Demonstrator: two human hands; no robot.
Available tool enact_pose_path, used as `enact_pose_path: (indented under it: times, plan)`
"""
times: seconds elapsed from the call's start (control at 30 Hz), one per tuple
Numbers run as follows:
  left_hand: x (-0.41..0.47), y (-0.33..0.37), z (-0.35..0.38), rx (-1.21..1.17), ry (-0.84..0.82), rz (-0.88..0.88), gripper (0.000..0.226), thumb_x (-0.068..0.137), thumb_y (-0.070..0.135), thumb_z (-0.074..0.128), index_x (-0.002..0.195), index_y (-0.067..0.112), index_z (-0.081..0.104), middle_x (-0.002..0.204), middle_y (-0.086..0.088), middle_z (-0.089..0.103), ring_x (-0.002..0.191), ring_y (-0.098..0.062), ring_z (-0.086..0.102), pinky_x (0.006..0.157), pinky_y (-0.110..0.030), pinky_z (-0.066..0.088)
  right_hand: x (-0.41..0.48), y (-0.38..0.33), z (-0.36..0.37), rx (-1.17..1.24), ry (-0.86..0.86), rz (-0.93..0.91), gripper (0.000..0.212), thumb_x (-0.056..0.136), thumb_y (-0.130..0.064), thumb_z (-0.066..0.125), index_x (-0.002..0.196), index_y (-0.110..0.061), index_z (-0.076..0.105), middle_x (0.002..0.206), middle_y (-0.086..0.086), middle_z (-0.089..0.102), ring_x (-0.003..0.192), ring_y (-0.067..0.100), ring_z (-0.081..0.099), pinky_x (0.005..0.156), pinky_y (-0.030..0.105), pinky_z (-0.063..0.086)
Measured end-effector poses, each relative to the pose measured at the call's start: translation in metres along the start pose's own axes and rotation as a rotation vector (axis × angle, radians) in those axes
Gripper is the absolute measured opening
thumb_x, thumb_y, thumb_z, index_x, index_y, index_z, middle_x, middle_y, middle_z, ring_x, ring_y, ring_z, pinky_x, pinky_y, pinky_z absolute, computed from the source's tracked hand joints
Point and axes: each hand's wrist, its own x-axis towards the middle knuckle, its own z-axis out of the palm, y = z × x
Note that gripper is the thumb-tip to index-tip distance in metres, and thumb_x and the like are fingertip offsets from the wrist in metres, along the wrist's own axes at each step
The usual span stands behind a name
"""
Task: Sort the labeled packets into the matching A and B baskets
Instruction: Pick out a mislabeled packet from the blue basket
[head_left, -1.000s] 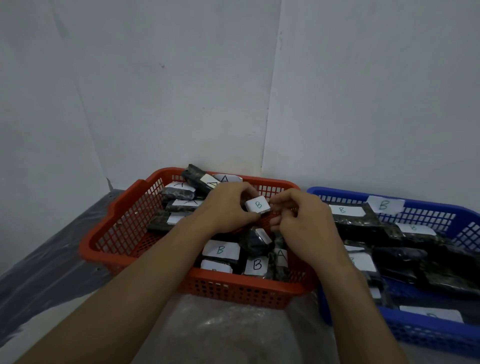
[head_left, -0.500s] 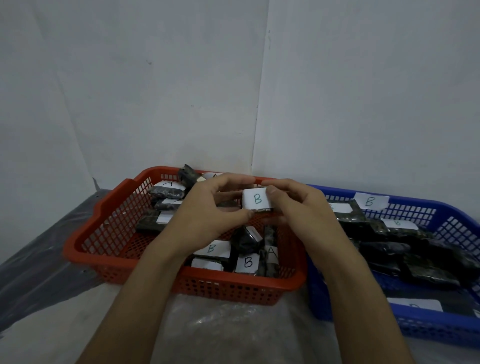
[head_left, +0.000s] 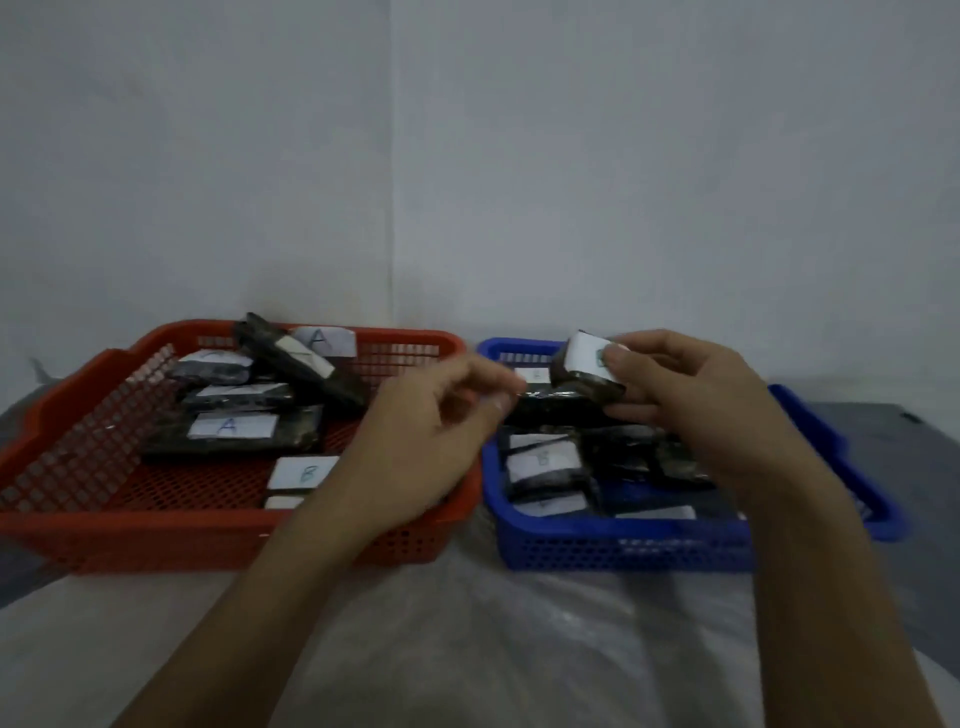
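Note:
My right hand (head_left: 696, 400) pinches a small dark packet with a white B label (head_left: 584, 371) and holds it above the back of the blue basket (head_left: 623, 545), which holds several dark labeled packets. My left hand (head_left: 431, 447) hovers over the right end of the red basket (head_left: 156, 535) with loosely curled fingers and holds nothing. The red basket carries an A tag (head_left: 322, 340) on its back wall. Inside lie packets labeled A (head_left: 228, 428) and one labeled B (head_left: 304, 473).
The two baskets stand side by side against a grey wall corner. Crinkled clear plastic sheeting (head_left: 467, 649) covers the surface in front of them. Dark tabletop shows at the far right (head_left: 893, 441).
Both hands held the B packet over the red basket before. Now my left hand has let go, and my right hand has carried the packet rightward over the blue basket. The view has shifted right.

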Motion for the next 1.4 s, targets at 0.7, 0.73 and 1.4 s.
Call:
enact_pose_path:
  times: [0.7,0.73,1.4]
  plan:
    - [0.015,0.008,0.099,0.289,-0.264,-0.183,0.022,0.093,0.016,0.062,0.089,0.037,0.069,0.083,0.019,0.067,0.075,0.008,0.061,0.057,-0.003,0.044,0.006,0.050,-0.072,-0.682,-0.116,0.278,0.025,0.094,-0.035,0.060,0.115,-0.025,0.068,0.114,-0.001,0.068,0.102,0.015,0.062,0.091,0.034,0.050]
    - [0.015,0.009,0.099,0.291,-0.266,-0.186,0.022,0.093,0.017,0.062,0.089,0.037,0.069,0.083,0.019,0.067,0.075,0.008,0.061,0.057,-0.003,0.045,0.007,0.051,-0.074,-0.700,-0.099,0.285,0.025,0.095,-0.031,0.059,0.117,-0.023,0.067,0.116,0.001,0.067,0.102,0.016,0.062,0.090,0.032,0.049]
    - [0.018,0.006,0.103,0.252,-0.129,-0.189,0.023,0.091,0.021,0.065,0.110,0.034,0.061,0.099,0.018,0.063,0.075,0.003,0.064,0.059,-0.005,0.047,0.029,0.037,-0.045,-0.443,0.101,-0.135,0.020,0.095,-0.027,0.060,0.115,-0.026,0.061,0.107,-0.005,0.070,0.088,0.007,0.068,0.067,0.020,0.055]
